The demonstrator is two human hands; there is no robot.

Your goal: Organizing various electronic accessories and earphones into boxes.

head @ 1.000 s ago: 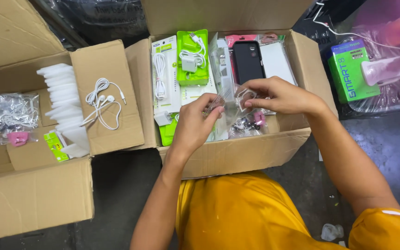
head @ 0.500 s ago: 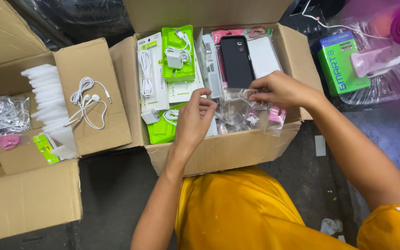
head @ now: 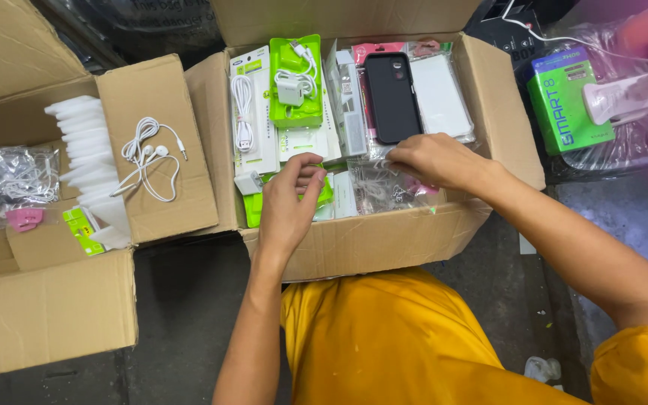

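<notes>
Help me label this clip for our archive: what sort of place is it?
Probably a stockroom or packing spot for phone accessories. An open cardboard box holds a black phone case and packaged cables, loose white earphones lie on a second box's flap, and both stand on a bare floor.

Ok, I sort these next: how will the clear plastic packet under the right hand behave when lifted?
The clear plastic packet looks thin and crinkled, so probably floppy and light. Its glossy film may slip in the right hand. Something small shows inside and may shift when tilted.
</notes>
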